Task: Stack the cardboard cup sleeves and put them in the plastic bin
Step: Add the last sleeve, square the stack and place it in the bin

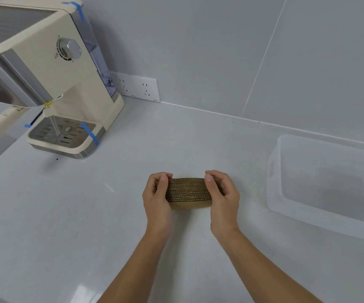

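A stack of several flattened brown cardboard cup sleeves [188,192] is held on edge just above the white counter, its corrugated edges facing me. My left hand [157,197] grips the stack's left end and my right hand [222,196] grips its right end, thumbs on top. The translucent plastic bin [274,189] stands to the right of my hands, its inside bare as far as I can see; its right part runs out of view.
A cream espresso machine [45,68] with blue tape strips stands at the back left, drip tray toward me. A white double wall socket [137,88] sits low on the grey tiled wall. White counter [67,215] spreads left and in front.
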`<action>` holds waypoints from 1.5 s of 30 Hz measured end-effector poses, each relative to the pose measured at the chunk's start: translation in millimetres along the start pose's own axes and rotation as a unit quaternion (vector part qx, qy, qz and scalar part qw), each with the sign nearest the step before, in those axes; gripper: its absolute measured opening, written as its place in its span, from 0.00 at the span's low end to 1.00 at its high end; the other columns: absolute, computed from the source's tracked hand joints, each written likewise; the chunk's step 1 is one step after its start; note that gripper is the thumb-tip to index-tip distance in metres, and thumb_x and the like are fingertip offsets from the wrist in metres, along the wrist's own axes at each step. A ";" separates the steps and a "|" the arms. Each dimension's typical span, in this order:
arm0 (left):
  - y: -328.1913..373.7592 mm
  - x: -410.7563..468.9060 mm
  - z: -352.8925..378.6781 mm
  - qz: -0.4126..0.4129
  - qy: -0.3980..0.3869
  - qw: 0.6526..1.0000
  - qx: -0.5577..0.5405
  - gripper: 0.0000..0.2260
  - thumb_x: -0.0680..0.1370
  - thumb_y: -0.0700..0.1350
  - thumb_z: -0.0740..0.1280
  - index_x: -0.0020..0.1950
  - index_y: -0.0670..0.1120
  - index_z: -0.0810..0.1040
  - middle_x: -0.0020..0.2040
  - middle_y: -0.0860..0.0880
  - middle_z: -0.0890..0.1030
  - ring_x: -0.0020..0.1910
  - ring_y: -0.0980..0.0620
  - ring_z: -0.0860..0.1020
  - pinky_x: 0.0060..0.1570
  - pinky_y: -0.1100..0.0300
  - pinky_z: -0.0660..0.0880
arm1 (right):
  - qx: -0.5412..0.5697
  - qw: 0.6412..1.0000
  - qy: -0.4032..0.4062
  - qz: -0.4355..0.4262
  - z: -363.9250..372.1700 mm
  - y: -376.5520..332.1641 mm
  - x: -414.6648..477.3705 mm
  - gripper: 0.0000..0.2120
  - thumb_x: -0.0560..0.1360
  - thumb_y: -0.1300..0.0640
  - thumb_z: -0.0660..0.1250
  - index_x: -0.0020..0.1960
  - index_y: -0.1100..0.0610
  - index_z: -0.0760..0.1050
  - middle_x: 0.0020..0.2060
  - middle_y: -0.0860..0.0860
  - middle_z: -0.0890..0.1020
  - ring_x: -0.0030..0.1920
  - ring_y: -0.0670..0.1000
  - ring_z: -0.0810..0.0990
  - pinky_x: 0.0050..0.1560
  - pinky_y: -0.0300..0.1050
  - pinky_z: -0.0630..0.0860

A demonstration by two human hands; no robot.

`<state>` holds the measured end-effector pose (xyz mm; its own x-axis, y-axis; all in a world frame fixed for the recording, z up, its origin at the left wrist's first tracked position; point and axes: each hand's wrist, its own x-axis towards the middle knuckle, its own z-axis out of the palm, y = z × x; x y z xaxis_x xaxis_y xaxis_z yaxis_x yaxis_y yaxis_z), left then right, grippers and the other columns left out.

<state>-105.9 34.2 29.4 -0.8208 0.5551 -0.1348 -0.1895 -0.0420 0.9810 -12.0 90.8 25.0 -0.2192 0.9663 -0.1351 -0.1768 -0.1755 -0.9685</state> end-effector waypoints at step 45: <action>-10.2 9.7 -59.9 0.019 -0.237 0.936 0.259 0.24 0.69 0.34 0.72 0.57 0.56 0.71 0.58 0.51 0.74 0.54 0.65 0.73 0.51 0.75 0.69 | -0.205 0.931 -0.289 0.084 -69.6 -10.8 30.8 0.26 0.64 0.70 0.73 0.55 0.47 0.75 0.54 0.50 0.81 0.57 0.51 0.78 0.61 0.44 0.74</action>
<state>-144.3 -9.8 9.7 -0.4676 0.8726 -0.1413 0.2233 0.2713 0.9362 50.0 135.6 16.8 -0.7113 0.6481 -0.2721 0.2627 -0.1140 -0.9581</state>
